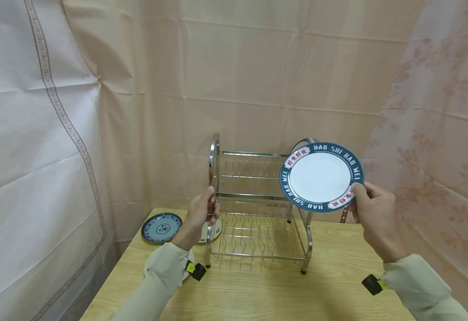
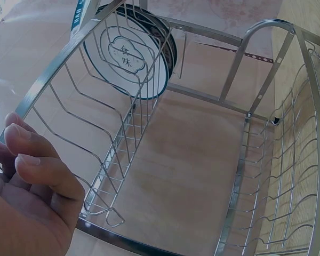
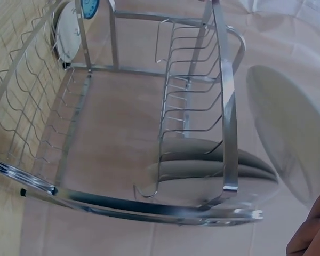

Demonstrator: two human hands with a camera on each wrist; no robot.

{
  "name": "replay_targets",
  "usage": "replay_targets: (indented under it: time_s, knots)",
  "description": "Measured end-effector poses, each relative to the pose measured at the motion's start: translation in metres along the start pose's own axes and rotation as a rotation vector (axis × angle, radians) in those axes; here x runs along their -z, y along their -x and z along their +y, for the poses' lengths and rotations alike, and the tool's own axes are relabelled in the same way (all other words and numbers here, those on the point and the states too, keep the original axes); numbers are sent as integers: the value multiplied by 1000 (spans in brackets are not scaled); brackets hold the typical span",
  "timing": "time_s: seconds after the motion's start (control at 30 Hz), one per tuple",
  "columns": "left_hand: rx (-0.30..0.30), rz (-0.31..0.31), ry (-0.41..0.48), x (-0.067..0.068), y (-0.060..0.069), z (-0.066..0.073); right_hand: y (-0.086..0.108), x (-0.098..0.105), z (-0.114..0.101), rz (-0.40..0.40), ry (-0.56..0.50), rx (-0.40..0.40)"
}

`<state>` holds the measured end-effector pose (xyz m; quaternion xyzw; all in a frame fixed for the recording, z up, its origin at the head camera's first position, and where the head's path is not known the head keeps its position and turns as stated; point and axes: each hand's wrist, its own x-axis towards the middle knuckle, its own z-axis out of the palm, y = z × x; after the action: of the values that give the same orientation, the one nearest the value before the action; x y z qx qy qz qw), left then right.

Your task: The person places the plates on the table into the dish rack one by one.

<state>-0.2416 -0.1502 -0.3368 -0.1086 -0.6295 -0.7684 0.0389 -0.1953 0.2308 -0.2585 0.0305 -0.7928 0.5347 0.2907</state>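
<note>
My right hand pinches a round plate by its lower right edge, thumb on the face. White in the middle with a dark teal lettered rim, it is raised and tilted before the upper right of a metal dish rack. In the right wrist view the plate's pale underside shows beside the rack. Several plates stand upright at the right end of the upper tier. My left hand hovers by the rack's left side, fingers loosely curled; no held object shows there, though contact with the frame is unclear.
On the wooden table, left of the rack, lies a blue-patterned plate. A pale plate shows behind my left hand, and another is partly covered by my left forearm. Cloth curtains hang behind and on both sides.
</note>
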Motion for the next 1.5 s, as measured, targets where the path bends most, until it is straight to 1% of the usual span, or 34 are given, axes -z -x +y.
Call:
replay_targets:
  time_s: [0.17,0.37,0.5,0.77,1.07,1.37,1.5]
  knots:
    - [4,-4,-2,-1,-1,1,-1,-7,-6,-17,87,53]
    - [3,-8,-7,-2,-2,1,-2,-13,-11,7,112,95]
    - [-1,-10,-6,-2,-2,2,-4,-16,-13,16,163,118]
    - [5,-2,-8,-1,-1,2,-8,-27,-16,91,237,158]
    - [-2,-1,-4,-1,-1,2,-13,-39,-21,172,314,286]
    - [21,1,4,-1,0,3,-16,-48,-19,233,361,365]
    - [13,-1,5,-1,0,1,-18,-52,-21,248,394,416]
